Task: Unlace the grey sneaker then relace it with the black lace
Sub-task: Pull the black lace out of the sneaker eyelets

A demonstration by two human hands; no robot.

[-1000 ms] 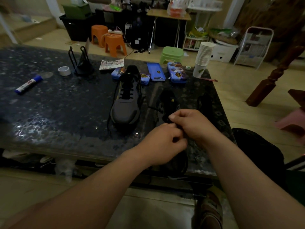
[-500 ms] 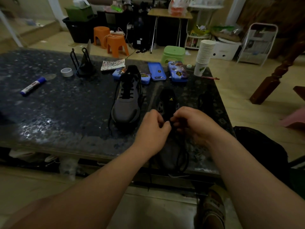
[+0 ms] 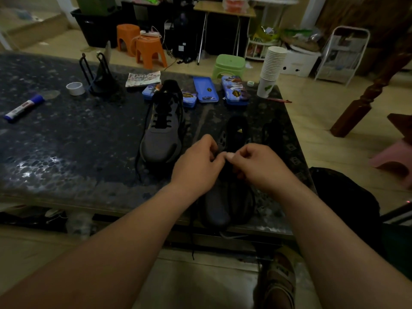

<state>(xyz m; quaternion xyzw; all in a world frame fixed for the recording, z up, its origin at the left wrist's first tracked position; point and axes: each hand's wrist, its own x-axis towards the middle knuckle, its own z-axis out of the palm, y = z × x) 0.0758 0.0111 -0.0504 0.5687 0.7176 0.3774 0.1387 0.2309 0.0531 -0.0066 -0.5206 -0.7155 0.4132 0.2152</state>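
At the near edge of the dark speckled stone table, head view: a low-cut grey sneaker lies w/ its toe at the rim, pointing toward the person. Both hands sit over its eyelet area, fingertips touching. The left hand is curled, thumb and forefinger closed in a pinch. The right hand is the same, thumb pressed to forefinger. They pinch the thin black lace where they meet (too dim to make out the strand btw. the fingers). A loose end hangs below the table edge and a loop lies along the shoe's right side.

Just left and farther back stands a second grey sneaker, laced in black, toe also toward the person. Behind it are flat blue tin cases in a row, w/ a tall stack of white paper cups at the far right corner. Far left: a blue-and-white marker pen, a white tape roll and a black wire stand. On the floor beyond are orange plastic stools and a green plastic stool.
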